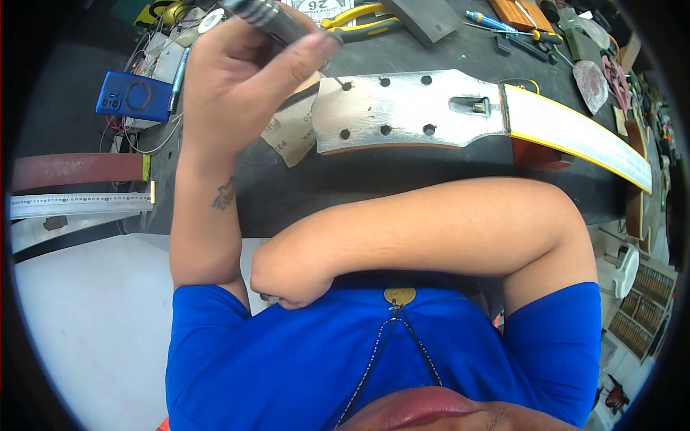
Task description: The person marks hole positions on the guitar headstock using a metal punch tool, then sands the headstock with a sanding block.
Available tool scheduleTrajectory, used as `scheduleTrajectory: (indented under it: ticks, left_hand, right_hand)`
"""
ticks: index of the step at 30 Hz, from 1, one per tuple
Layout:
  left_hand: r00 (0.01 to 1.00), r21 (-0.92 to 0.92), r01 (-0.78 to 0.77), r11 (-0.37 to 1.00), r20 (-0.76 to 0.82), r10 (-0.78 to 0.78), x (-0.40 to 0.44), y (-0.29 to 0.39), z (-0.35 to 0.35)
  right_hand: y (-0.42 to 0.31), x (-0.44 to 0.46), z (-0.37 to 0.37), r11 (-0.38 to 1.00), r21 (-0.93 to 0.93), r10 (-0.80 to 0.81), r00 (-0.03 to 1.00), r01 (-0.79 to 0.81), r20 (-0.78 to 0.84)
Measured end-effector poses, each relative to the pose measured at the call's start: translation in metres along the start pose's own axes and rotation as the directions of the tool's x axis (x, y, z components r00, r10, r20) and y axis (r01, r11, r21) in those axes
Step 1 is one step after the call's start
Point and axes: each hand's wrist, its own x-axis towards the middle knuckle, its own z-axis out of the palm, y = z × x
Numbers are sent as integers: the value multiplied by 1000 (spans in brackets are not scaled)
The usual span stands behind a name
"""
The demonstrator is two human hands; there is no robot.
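My left hand [244, 86] is wrapped round a grey and black cylindrical hand tool [269, 21]. Its thin metal tip reaches a hole near the end of a guitar headstock [402, 108]. The headstock has a bare, silvery face, two rows of holes and a slot near the neck. From it the guitar neck [575, 126] runs to the right, with a white-covered face and yellow edging. Held against my chest, my right hand [291, 276] is closed, with a small dark shiny bit showing at its fingers. Brown sandpaper [291, 133] lies beneath the headstock's left end.
Yellow-handled pliers [363, 21] and a grey block [424, 18] lie behind the headstock. A blue phone [133, 97], a red-brown curved strip [79, 171] and a steel ruler [83, 205] are at left. Screwdrivers [496, 21] and clutter fill the back right. A reddish support [539, 154] sits beneath the neck.
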Motion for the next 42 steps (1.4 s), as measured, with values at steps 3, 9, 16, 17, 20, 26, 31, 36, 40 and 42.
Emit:
scheduleTrajectory:
  ticks: [3, 9, 16, 17, 20, 26, 31, 36, 40, 42]
  left_hand:
    - [966, 183, 127, 975, 199, -163, -1, 3, 1]
    - [958, -69, -49, 996, -287, 27, -2, 3, -8]
    - [977, -99, -119, 988, -190, 99, -2, 3, 16]
    - [979, -88, -118, 989, -179, 100, -1, 3, 17]
    - [993, -21, -34, 999, -111, 31, -1, 4, 20]
    - [998, 158, 44, 986, 28, -49, 7, 19, 25]
    - [993, 98, 116, 988, -2, -116, 13, 17, 32]
    - [986, 186, 25, 982, 158, -55, 10, 17, 28]
    - [997, 73, 77, 994, -15, -76, 11, 11, 33]
    - [994, -1, 101, 995, 30, -101, 6, 12, 21]
  right_hand:
    - [-1, -1, -1, 1000, 3, 17, 1000, -17, -3]
    - [-2, -3, -2, 1000, 13, 6, 1000, -6, -14]
    - [-1, 0, -3, 1000, 9, 14, 1000, -14, 20]
    - [-2, 0, -3, 1000, 9, 17, 1000, -17, 23]
    - [-1, -1, -2, 1000, 22, 7, 1000, -7, 5]
    - [-2, -2, -3, 1000, -19, -11, 1000, 11, -8]
    - [-3, 0, -2, 1000, -26, -1, 1000, 1, -10]
    - [-7, -6, -6, 999, -34, 9, 1000, -9, -2]
    - [-5, -2, -3, 998, -57, 12, 1000, -12, -1]
    - [-4, -1, -2, 997, -71, 14, 1000, -15, -16]
